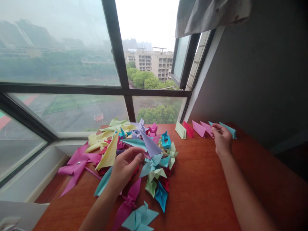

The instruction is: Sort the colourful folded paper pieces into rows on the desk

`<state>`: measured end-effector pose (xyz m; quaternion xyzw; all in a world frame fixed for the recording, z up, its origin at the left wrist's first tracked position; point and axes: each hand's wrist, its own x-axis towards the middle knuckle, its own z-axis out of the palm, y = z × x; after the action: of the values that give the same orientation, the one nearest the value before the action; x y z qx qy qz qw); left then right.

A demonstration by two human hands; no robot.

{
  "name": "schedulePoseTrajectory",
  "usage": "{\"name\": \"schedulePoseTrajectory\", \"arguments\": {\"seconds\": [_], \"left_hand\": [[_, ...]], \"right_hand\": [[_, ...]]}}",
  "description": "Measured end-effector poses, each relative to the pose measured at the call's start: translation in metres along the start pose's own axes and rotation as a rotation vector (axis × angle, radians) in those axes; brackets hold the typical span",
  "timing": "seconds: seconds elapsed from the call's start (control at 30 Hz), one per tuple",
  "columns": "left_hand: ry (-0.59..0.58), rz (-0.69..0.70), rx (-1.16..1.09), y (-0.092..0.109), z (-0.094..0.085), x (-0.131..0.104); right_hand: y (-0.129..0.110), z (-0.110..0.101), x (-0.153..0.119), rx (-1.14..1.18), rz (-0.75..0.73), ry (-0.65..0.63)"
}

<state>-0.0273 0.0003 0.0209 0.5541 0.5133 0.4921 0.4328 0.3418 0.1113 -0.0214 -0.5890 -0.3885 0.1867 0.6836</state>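
My left hand [126, 165] reaches into a heap of folded paper pieces, thumb and fingers pinched together beside a lilac paper plane [150, 142]; what they grip, if anything, is hidden. A yellow folded piece [108, 154] stands just behind that hand. At the back right, my right hand [221, 136] has its fingers pinched at the row of folded planes, by the right edge of a pink one [207, 129]. A teal plane [229, 130] is partly behind this hand. Left in the row are a pale green plane [180, 130], a red one [188, 129] and another pink one [198, 129].
The heap on the brown table [197, 186] includes a magenta pinwheel [78, 163] at its left, a blue piece [161, 196] and a light teal piece [140, 218] near the front. Window frames [156, 93] rise behind the table; a dark wall [252, 80] is at the right.
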Motion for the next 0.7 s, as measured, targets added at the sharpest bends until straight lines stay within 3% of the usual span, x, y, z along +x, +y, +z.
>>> {"name": "schedulePoseTrajectory", "arguments": {"seconds": [0.17,0.27,0.47,0.6,0.7], "left_hand": [[0.007,0.047,0.119,-0.006,-0.002,0.002],[0.002,0.076,0.196,-0.006,-0.001,0.002],[-0.068,0.074,0.175,-0.001,0.003,-0.003],[-0.109,0.110,0.230,-0.001,0.004,-0.005],[-0.126,0.133,0.264,-0.002,0.003,-0.005]], "right_hand": [[-0.028,0.059,-0.074,-0.103,-0.182,-0.657],[-0.042,0.085,-0.113,-0.207,-0.320,-0.868],[-0.042,0.095,-0.147,-0.420,-0.435,-0.816],[-0.038,0.096,-0.153,-0.516,-0.443,-0.746],[-0.039,0.096,-0.149,-0.446,-0.430,-0.649]]}}
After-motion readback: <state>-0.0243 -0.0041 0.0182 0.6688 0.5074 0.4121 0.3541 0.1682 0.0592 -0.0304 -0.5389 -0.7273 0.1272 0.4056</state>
